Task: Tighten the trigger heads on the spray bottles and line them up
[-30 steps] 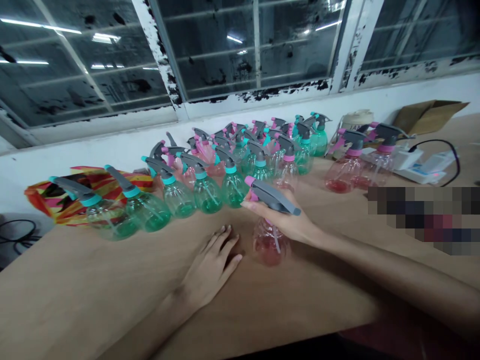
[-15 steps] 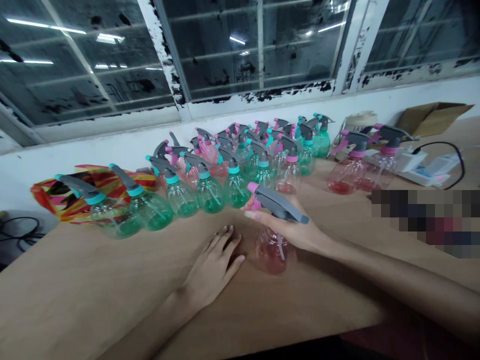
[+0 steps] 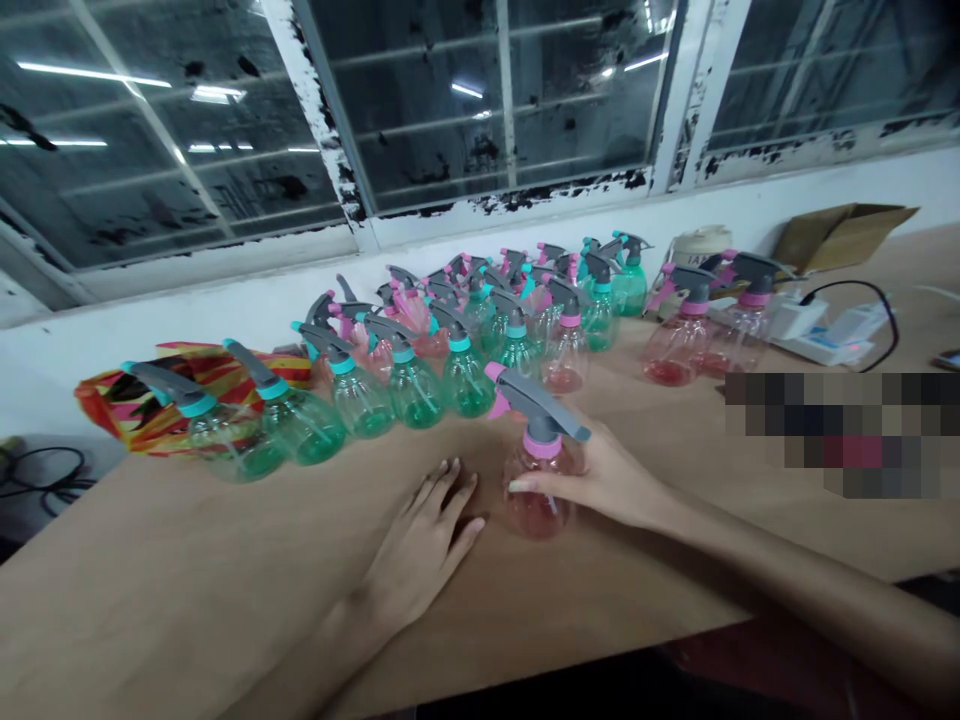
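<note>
A pink spray bottle (image 3: 541, 515) with a grey trigger head and pink collar stands upright on the wooden table (image 3: 247, 580) in front of me. My right hand (image 3: 611, 475) is wrapped round its clear body from the right, the thumb across the front and the other fingers hidden behind. To the left of the bottle, my left hand (image 3: 420, 545) lies flat on the tabletop, fingers stretched out and nothing in them. Just beyond my hands, a green spray bottle (image 3: 469, 388) with a turquoise collar stands in a row of similar ones.
Several pink and green spray bottles crowd the table by the wall. Two pink bottles (image 3: 675, 355) stand at the right, near a white power strip (image 3: 821, 345) with a black cable. A cardboard box (image 3: 836, 235) sits behind. A colourful bag (image 3: 142, 400) lies at the left.
My right hand has shifted from the bottle's trigger head and neck down to its body. My left hand stays flat on the table. The view has moved slightly.
</note>
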Tool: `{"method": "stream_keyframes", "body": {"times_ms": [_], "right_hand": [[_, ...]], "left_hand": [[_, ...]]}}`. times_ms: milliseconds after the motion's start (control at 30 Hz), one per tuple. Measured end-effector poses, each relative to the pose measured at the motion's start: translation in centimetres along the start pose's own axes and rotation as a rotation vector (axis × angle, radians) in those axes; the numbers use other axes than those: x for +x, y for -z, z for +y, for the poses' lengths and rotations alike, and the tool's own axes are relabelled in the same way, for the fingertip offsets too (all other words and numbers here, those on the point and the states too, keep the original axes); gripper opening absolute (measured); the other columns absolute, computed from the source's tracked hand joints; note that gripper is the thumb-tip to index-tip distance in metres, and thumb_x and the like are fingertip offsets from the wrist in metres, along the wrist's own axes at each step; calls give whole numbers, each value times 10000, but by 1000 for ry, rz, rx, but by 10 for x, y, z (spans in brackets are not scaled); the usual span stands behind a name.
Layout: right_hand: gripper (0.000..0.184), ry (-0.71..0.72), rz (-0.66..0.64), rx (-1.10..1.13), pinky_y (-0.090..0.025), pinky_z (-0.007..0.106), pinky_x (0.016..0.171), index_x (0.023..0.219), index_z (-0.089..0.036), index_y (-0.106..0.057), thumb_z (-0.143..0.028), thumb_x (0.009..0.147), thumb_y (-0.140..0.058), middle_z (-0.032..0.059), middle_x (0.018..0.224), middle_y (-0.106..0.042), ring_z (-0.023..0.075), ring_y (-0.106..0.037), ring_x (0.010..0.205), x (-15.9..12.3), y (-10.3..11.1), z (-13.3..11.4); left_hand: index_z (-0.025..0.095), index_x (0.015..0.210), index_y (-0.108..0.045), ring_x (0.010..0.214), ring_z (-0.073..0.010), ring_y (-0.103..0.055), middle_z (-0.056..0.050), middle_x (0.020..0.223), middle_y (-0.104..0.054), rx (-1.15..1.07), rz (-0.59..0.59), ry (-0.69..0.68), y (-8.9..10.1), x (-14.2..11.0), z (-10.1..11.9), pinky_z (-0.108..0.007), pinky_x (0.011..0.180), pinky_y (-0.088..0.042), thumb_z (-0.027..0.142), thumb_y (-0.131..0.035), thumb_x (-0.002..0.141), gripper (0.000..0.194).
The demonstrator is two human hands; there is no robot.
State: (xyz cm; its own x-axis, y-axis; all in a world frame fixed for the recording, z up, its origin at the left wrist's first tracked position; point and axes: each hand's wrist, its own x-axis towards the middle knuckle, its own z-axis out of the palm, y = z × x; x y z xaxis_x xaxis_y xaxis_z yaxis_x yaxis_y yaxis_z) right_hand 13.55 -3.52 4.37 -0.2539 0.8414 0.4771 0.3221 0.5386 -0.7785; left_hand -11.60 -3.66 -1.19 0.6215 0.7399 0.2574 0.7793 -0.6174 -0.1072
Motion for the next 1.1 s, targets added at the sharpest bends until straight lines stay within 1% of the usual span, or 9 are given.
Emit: {"method": "stream_keyframes", "body": {"times_ms": [100,267,333,433,567,700,833,967,1100], "right_hand": [[450,-10,24,-38,-460,439,894,1119,-233,-583,-435,740,-720,68,1092,-670,260,-611,1024,-10,8,0],[403,-59,56,-86,-446,465,927,1093,-236,-604,-438,759,-704,55,1099,-686,272,-617,1040,-22,32,5],[408,-101,89,-144,-469,460,890,1094,-230,-612,-454,762,-693,52,1064,-699,278,-639,997,-26,45,9],[467,-196,160,-272,-526,432,715,1140,-221,-608,-485,761,-675,60,961,-719,290,-677,840,-30,68,19],[408,-165,289,-404,-528,428,702,1085,-227,-644,-495,777,-639,94,997,-707,301,-664,864,-24,104,48],[442,-146,341,-499,-521,433,728,1031,-176,-638,-533,772,-618,124,967,-688,294,-651,854,-6,130,89],[453,-147,387,-623,-514,430,749,1080,-162,-604,-518,802,-572,144,988,-675,304,-642,899,16,136,113],[451,-228,440,-776,-497,449,737,1132,-146,-569,-479,829,-539,187,1082,-653,360,-620,977,33,129,114],[501,-295,469,-851,-482,472,712,1240,-153,-500,-469,851,-511,196,1111,-656,385,-631,956,45,121,112]], "left_hand": [[156,1374,-437,1343,-262,-370,-128,1456,-410,-1,-1,16,1,1,6,-448,1079,-338,443,-296,1006,487],[149,1379,-429,1366,-264,-331,-129,1466,-396,-33,-44,1,3,11,22,-466,1085,-325,413,-323,1004,471],[164,1376,-433,1365,-259,-335,-118,1467,-399,-54,-43,-4,4,15,27,-460,1084,-328,420,-329,1001,466],[167,1367,-447,1354,-257,-353,-116,1460,-410,-71,-37,5,4,18,29,-454,1088,-323,438,-320,999,475],[171,1371,-451,1353,-253,-355,-102,1462,-409,-87,-27,18,4,18,27,-442,1095,-318,456,-312,996,491],[185,1376,-449,1343,-257,-373,-94,1473,-396,-78,-19,26,1,16,25,-456,1087,-333,459,-310,994,490],[259,1393,-429,1336,-269,-388,-61,1453,-432,-98,1,40,1,16,26,-475,1062,-368,414,-355,982,445],[358,1422,-369,1329,-254,-403,-15,1420,-479,-139,15,60,5,16,28,-470,1024,-418,330,-343,978,446],[356,1447,-327,1337,-262,-390,-16,1427,-469,-155,11,66,4,15,28,-479,1015,-430,322,-359,965,485]]}}
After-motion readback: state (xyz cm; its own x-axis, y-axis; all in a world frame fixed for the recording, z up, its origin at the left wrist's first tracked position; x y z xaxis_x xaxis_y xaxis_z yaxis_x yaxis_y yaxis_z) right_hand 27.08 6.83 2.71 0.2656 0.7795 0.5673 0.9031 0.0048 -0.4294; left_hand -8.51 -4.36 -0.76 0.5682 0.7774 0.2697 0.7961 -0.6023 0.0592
